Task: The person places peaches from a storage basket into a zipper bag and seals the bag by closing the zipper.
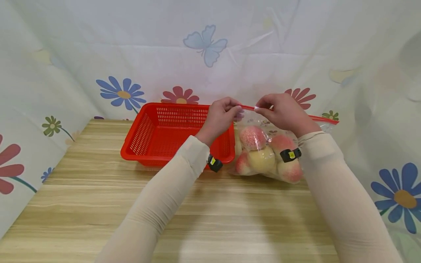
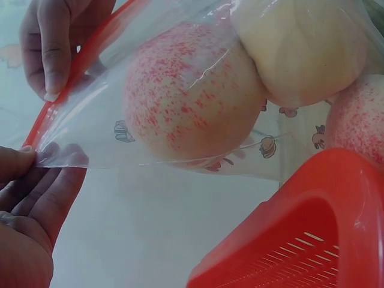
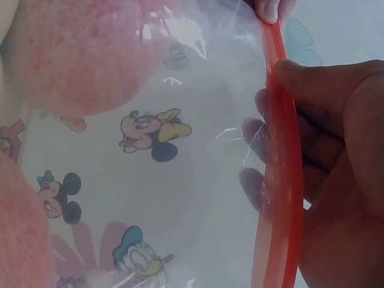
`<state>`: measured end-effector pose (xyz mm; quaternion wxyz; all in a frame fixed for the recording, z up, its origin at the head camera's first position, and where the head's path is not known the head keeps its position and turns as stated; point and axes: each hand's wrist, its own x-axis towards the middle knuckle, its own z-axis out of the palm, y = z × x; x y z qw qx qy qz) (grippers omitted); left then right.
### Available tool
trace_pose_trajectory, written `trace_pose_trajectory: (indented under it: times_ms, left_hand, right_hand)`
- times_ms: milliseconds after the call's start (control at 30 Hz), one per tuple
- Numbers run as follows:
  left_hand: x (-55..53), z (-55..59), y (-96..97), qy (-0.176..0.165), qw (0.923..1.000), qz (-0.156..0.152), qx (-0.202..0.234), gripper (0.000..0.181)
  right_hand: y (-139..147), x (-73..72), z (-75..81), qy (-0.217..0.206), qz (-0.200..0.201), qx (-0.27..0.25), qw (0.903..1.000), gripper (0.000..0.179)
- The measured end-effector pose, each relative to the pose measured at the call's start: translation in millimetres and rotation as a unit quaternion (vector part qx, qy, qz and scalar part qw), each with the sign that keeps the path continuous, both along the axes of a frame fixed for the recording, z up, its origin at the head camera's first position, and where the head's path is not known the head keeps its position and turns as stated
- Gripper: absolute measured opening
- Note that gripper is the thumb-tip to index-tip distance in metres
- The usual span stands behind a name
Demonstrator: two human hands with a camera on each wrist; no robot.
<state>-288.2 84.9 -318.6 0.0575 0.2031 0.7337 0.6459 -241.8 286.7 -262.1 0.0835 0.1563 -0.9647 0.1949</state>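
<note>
A clear zip bag [image 1: 260, 120] with a red seal strip and printed cartoon figures holds several peaches [image 1: 262, 159], pink and cream. At the left end of the red strip, my left hand [image 1: 221, 116] pinches the bag's top corner between thumb and fingers. My right hand [image 1: 285, 112] pinches the same strip [image 3: 288, 180] a short way to the right, thumb on the near side and fingers behind the film. In the left wrist view, one speckled peach [image 2: 192, 90] lies closest to the strip. The strip's right end sticks out past my right wrist.
A red plastic basket [image 1: 151, 103] with slotted walls stands left of the bag, close against it, and its visible inside holds nothing. Both are on a wood-grain table [image 1: 98, 204]. Behind hangs a white curtain [image 1: 250, 65] printed with flowers and a butterfly.
</note>
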Motion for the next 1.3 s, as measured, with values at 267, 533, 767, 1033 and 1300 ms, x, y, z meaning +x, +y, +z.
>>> trace_pose_trajectory:
  times_ms: [267, 533, 767, 1033, 1300]
  left_hand:
    - [-0.3, -1.3, -2.1, -0.001, 0.9999, 0.003, -0.011, 0.017]
    - [-1.6, -2.3, -2.3, 0.004, 0.9999, 0.006, -0.007, 0.015]
    - [-0.7, -3.5, -3.5, -0.002, 1.0000, 0.003, -0.002, 0.016]
    - [1.6, -2.8, -5.8, -0.012, 0.9999, 0.000, 0.007, 0.018]
    - [1.2, -2.5, -5.4, -0.007, 1.0000, 0.001, 0.007, 0.017]
  right_hand:
    - [4.9, 3.2, 1.1, -0.002, 0.001, 0.003, 1.0000, 0.017]
    - [10.8, 5.5, 1.4, 0.001, 0.003, 0.003, 1.0000, 0.017]
    - [16.6, 8.4, -0.4, 0.006, 0.006, 0.006, 1.0000, 0.015]
    - [23.6, 10.7, -2.2, 0.013, 0.018, 0.003, 0.9997, 0.014]
    - [29.1, 14.3, -1.5, 0.014, 0.014, 0.002, 0.9998, 0.011]
